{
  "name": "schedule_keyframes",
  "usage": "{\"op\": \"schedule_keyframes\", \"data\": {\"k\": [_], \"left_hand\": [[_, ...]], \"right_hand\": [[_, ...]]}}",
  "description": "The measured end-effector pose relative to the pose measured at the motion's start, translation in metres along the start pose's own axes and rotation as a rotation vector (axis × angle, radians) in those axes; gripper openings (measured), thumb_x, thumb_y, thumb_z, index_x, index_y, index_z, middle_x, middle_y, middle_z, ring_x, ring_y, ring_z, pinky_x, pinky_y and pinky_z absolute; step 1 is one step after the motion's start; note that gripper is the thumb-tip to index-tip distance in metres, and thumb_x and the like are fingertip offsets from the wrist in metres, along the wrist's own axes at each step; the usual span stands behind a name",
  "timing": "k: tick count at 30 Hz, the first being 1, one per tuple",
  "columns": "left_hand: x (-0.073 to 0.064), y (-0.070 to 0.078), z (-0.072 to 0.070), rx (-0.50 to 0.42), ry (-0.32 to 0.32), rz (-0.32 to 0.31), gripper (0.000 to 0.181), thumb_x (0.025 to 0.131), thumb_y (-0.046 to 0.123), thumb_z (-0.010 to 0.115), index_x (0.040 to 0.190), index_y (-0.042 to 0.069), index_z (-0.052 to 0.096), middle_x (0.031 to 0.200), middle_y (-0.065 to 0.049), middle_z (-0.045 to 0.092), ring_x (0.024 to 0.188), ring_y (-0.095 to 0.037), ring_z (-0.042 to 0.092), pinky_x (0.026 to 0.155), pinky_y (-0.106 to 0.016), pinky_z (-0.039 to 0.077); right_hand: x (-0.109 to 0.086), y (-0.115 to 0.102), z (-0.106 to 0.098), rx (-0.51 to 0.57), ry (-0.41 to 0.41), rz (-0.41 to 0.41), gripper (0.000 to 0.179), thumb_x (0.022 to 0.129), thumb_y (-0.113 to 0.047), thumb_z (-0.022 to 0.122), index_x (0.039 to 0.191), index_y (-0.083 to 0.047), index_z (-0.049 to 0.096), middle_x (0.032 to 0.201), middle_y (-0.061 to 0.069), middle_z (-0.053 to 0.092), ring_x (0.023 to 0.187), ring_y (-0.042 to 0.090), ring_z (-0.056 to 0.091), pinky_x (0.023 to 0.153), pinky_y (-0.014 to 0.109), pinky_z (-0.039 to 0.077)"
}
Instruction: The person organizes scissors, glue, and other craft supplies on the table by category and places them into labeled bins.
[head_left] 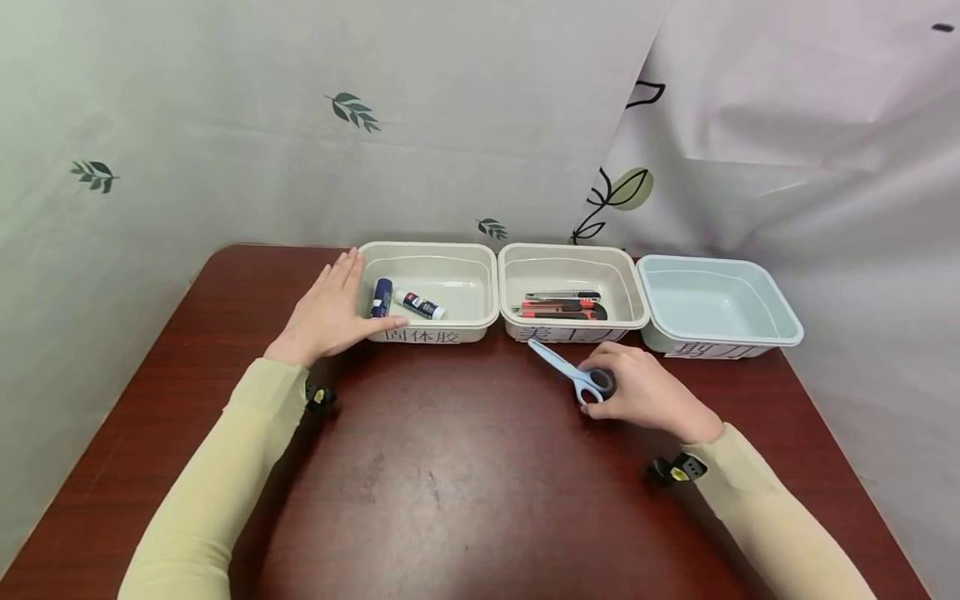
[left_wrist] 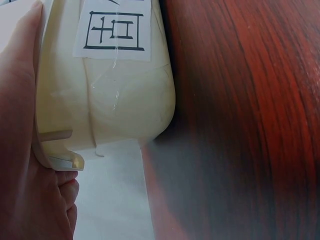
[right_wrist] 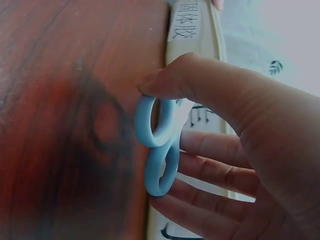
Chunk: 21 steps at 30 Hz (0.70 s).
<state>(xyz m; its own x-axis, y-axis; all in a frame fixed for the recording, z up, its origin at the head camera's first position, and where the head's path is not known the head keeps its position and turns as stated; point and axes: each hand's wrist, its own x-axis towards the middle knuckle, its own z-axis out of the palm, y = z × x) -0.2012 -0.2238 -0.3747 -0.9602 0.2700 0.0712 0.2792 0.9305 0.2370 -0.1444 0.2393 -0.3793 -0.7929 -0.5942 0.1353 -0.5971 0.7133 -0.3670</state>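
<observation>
Blue scissors are pinched at their ring handles by my right hand, above the table in front of the middle bin. The right wrist view shows the thumb on one ring of the scissors and fingers by the other; the blades point left in the head view. My left hand rests over the left corner of a cream bin, fingers straight along its side and thumb along the front rim. Inside that bin lie two glue sticks, one dark blue and one with a white end.
The middle cream bin holds several utility knives. At the right of the row stands a light blue bin with nothing visible inside. Paper labels with handwritten characters mark the bins' fronts. A patterned cloth hangs behind the reddish-brown table.
</observation>
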Motion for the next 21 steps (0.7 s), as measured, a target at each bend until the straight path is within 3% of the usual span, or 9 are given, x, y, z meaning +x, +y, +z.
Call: {"op": "schedule_keyframes", "data": {"k": [7,13,21], "left_hand": [[0.001,-0.001,0.001,0.012,-0.003,-0.003,0.127,0.084,0.080,0.058,0.159,-0.009,0.007,0.166,-0.027,0.009,0.154,-0.036,0.007,0.124,-0.048,0.006],[0.002,-0.001,0.001,0.005,-0.004,0.001,0.127,0.084,0.081,0.057,0.159,-0.009,0.006,0.166,-0.026,0.007,0.154,-0.036,0.006,0.124,-0.044,0.001],[0.003,-0.002,0.004,0.005,-0.001,0.000,0.128,0.083,0.083,0.055,0.159,-0.008,0.006,0.166,-0.025,0.007,0.154,-0.036,0.007,0.124,-0.046,0.004]], "right_hand": [[-0.003,-0.003,-0.012,-0.005,0.076,-0.030,0.042,0.068,-0.029,0.091,0.105,-0.013,0.078,0.099,-0.007,0.065,0.083,0.014,0.061,0.069,0.031,0.049],[-0.004,0.000,-0.022,-0.014,0.123,-0.034,0.043,0.068,-0.024,0.092,0.106,-0.011,0.077,0.099,-0.002,0.066,0.079,0.016,0.059,0.069,0.034,0.048],[-0.007,0.007,-0.035,0.002,0.185,-0.019,0.044,0.067,-0.017,0.092,0.108,-0.013,0.076,0.098,-0.001,0.064,0.079,0.017,0.058,0.068,0.035,0.048]]}}
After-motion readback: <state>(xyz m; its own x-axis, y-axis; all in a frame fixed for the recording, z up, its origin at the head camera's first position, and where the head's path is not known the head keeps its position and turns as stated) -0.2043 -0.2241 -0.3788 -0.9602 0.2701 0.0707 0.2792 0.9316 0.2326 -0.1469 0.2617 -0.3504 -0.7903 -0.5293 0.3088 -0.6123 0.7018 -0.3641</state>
